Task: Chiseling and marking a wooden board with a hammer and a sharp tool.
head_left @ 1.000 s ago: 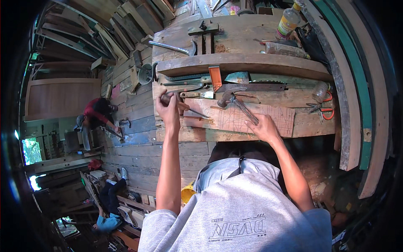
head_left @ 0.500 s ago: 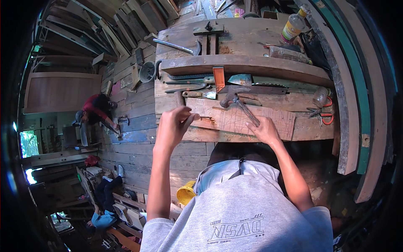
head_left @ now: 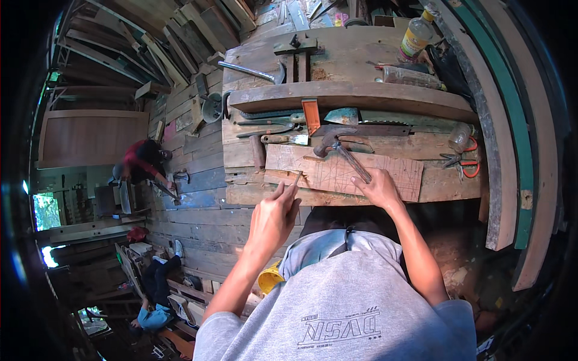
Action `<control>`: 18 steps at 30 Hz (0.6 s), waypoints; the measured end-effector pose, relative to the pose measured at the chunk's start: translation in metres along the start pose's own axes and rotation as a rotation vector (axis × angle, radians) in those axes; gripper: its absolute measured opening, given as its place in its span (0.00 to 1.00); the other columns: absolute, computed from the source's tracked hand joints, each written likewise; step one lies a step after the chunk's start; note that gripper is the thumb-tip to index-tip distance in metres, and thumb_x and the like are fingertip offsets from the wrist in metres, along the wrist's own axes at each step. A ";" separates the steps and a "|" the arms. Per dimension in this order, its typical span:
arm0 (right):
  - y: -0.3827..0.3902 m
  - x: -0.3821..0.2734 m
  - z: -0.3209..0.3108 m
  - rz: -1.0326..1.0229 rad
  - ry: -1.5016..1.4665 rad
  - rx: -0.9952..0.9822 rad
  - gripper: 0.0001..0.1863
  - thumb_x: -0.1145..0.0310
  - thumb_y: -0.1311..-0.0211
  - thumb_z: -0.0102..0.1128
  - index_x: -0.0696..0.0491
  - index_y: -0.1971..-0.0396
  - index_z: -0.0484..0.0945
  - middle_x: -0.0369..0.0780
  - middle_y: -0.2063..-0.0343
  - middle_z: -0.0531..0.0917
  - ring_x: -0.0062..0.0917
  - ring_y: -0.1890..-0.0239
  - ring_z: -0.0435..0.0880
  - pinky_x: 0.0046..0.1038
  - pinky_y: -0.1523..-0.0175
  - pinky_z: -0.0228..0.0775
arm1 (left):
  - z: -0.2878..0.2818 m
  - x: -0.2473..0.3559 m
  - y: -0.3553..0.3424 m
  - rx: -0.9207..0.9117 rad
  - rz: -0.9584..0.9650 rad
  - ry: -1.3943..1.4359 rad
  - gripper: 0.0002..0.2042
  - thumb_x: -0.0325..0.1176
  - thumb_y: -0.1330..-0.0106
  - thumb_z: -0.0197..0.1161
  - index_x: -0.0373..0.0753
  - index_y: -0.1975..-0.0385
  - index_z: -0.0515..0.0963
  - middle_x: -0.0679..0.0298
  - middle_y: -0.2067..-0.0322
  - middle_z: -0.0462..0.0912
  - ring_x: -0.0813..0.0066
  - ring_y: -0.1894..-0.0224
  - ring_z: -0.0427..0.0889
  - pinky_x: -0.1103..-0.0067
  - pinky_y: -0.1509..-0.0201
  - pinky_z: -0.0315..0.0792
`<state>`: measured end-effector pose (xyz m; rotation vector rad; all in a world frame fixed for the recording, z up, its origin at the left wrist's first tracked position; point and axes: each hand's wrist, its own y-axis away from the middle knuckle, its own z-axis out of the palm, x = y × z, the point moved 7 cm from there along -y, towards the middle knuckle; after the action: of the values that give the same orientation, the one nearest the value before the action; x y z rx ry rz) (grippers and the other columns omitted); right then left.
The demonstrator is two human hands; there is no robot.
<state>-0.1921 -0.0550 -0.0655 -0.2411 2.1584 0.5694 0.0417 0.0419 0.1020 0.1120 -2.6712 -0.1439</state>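
Note:
A claw hammer [head_left: 351, 160] with a worn wooden handle lies across the board, and my right hand [head_left: 380, 190] is closed round the handle's near end. The head rests at the board's far edge. Pinched in the fingers of my left hand [head_left: 274, 218] is a thin, stick-like tool [head_left: 297, 178], its kind too small to tell. The tool's tip is at a rough, chipped hollow near the left end of the flat reddish board [head_left: 385, 177]. Lines are drawn over the board's face. A wooden handle [head_left: 257, 153] lies beside the board's left end.
On the wooden bench [head_left: 433, 192] lie pliers [head_left: 268, 128], a scraper [head_left: 286, 139], an orange-handled square [head_left: 311, 116], a saw [head_left: 385, 129] and red-handled cutters [head_left: 469, 166]. A thick beam [head_left: 355, 96] crosses behind them. Long planks [head_left: 497, 120] stand at right. Another person [head_left: 141, 162] crouches at left.
My left hand has moved down and toward me, turning the thin tool from lying nearly flat to a steeper slant. My right hand and the hammer stay nearly in place.

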 end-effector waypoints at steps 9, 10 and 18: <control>0.000 -0.003 0.000 0.075 0.013 -0.051 0.22 0.52 0.39 0.71 0.56 0.57 0.87 0.56 0.74 0.85 0.53 0.65 0.87 0.46 0.59 0.77 | 0.055 -0.038 0.058 -0.098 -0.260 0.055 0.29 0.30 0.27 0.60 0.38 0.26 0.64 0.37 0.60 0.82 0.32 0.61 0.84 0.51 0.59 0.79; -0.002 -0.008 -0.002 0.063 0.015 -0.057 0.22 0.52 0.39 0.71 0.56 0.57 0.87 0.56 0.74 0.85 0.53 0.65 0.87 0.46 0.59 0.77 | 0.065 -0.048 0.064 -0.085 -0.271 0.065 0.29 0.30 0.27 0.60 0.40 0.26 0.64 0.37 0.60 0.82 0.31 0.61 0.84 0.50 0.58 0.78; 0.001 -0.004 -0.002 0.033 -0.003 -0.052 0.21 0.54 0.38 0.71 0.60 0.64 0.85 0.55 0.79 0.81 0.52 0.69 0.86 0.45 0.62 0.75 | -0.003 -0.035 0.009 -0.191 -0.382 -0.063 0.21 0.35 0.34 0.63 0.48 0.40 0.81 0.43 0.66 0.87 0.39 0.59 0.87 0.53 0.53 0.80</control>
<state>-0.1912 -0.0555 -0.0606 -0.2336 2.1496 0.6452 0.0739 0.0546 0.0903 0.5641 -2.6528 -0.5283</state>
